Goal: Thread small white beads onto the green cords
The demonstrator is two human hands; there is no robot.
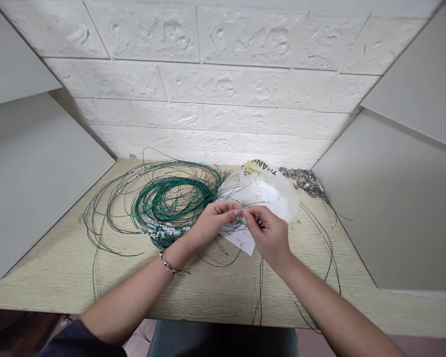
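Observation:
My left hand [221,217], with a chain bracelet [169,264] on its wrist, pinches something thin at the fingertips, seemingly a wire end. Close against it, my right hand [267,229] has its thumb and forefinger pressed together on the same spot, other fingers curled in. What lies between the fingertips is too small to make out. Dark thin wires [260,287] hang down below my right hand. Left of the hands lies a big coil of green wires [174,196] with white beads or connectors [165,230]. Under the hands is a white paper [245,242] with handwriting.
Behind the hands lies a clear plastic bag [278,196] with white pieces in it. A pile of small silvery parts [306,182] sits at the back right. Loose wires [329,243] curve over the tabletop [208,297]. White panels stand on both sides, and a brick-patterned wall behind.

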